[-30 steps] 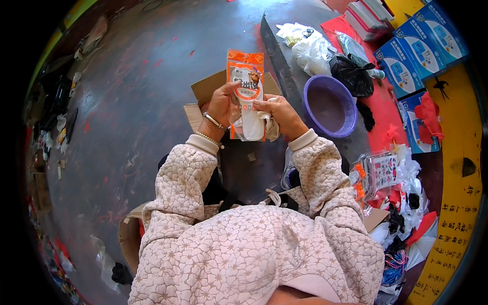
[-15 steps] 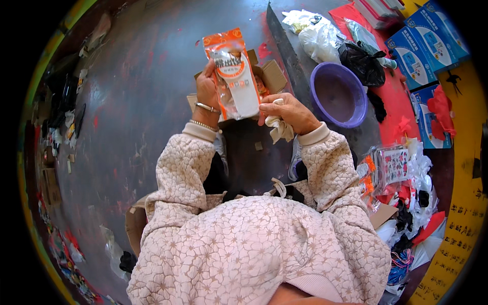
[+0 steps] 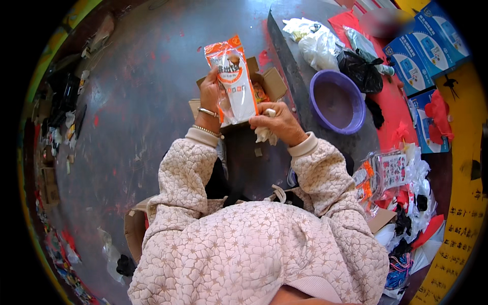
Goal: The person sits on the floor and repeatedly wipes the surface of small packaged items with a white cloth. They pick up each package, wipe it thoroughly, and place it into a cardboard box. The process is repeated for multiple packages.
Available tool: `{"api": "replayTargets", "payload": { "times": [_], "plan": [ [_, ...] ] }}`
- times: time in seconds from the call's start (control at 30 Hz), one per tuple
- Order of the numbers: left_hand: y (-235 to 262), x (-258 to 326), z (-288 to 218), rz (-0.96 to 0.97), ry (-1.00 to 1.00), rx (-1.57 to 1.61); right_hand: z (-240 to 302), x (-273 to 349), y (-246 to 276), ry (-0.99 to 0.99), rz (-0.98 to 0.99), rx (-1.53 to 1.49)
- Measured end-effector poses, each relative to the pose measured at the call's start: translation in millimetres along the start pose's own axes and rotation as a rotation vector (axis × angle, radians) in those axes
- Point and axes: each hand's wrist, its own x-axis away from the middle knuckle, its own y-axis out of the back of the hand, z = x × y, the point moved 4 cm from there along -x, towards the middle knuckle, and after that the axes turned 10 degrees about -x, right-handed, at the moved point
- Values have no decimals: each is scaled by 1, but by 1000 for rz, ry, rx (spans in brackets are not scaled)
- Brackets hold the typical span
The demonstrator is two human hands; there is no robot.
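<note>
My left hand (image 3: 209, 95) grips the left edge of an orange and white plastic packet (image 3: 236, 94) with a clear front. The packet is held upright over an open cardboard box (image 3: 274, 84). Bunched in my right hand (image 3: 286, 125) is a cream-white cloth (image 3: 266, 135). That hand's thumb and forefinger are at the packet's lower right corner. Inside the box, partly hidden behind the packet, another orange packet (image 3: 261, 93) shows.
On the right stands a purple basin (image 3: 321, 120) of murky liquid. Beyond it lie white plastic bags (image 3: 319, 46), a black bag (image 3: 362, 71) and blue boxes (image 3: 426, 43). Packets and scraps (image 3: 389, 170) are heaped at the lower right; litter lines the left edge.
The packet has tilted slightly and shifted a little down. My right hand has moved left and down to its lower corner. A blurred round shape now shows at the upper right.
</note>
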Motion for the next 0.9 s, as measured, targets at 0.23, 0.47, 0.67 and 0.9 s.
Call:
{"api": "replayTargets", "payload": {
  "times": [0.23,0.47,0.67,0.9],
  "plan": [
    [-28,8,-6,-24,-37,-68,-9,0,-12,78,-32,136],
    [-63,14,-6,85,-56,-124,-13,1,-15,46,-138,-2],
    [-67,17,-13,67,-8,-197,14,3,13,-112,82,401],
    [-68,24,19,82,173,-216,84,11,22,690,-509,208]
  ]
}}
